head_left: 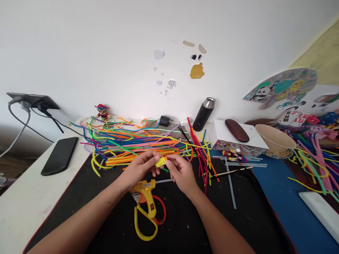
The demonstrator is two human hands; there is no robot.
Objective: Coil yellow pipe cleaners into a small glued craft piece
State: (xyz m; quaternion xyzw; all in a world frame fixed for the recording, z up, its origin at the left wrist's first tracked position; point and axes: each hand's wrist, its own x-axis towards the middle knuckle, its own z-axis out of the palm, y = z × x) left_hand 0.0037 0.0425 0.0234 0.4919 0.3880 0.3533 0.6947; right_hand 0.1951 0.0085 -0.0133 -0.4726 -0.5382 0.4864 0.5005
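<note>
Between my two hands is a small coiled piece of yellow pipe cleaner (pixel 160 162) with a bit of orange and red at its right end. My left hand (pixel 144 165) pinches its left side with thumb and fingers. At the right end, the fingers of my right hand (pixel 182 171) close on it too; its fingertips are partly hidden. Just below my hands a yellow hot glue gun (pixel 148 197) lies on the black mat (pixel 111 215), a small orange light showing on it. Under the gun are scissors (pixel 144 229) with yellow and red handles.
Loose colourful pipe cleaners (pixel 137 141) spread behind my hands. A black thermos (pixel 203 114), a white box (pixel 238 135) with a brown case (pixel 236 130) and a bowl (pixel 275 137) stand right. Glue sticks (pixel 231 187) lie on the mat; a phone (pixel 59 155) is left.
</note>
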